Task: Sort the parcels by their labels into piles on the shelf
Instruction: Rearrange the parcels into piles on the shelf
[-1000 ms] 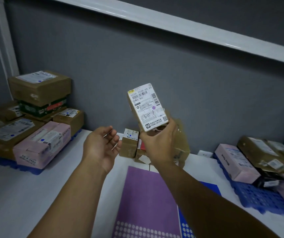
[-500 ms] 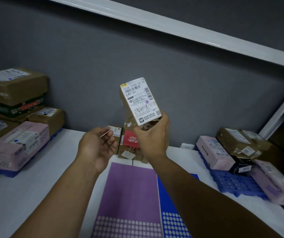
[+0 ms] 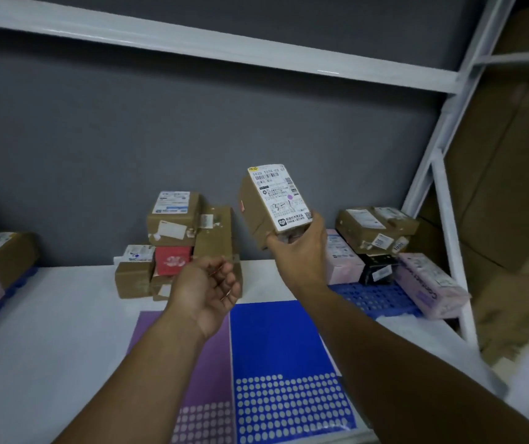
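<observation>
Gripping cardboard parcel (image 3: 253, 216) by its lower end, right hand (image 3: 298, 256) faces label (image 3: 276, 195) to camera, likely to read the purple dot (image 3: 290, 197); left hand (image 3: 207, 291) loosely curled, empty.

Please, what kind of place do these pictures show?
Most likely a parcel sorting or storage room. Its white metal shelving holds piles of cardboard parcels with printed shipping labels, some on a blue plastic pallet, and the right hand holds up one labelled parcel.
</observation>
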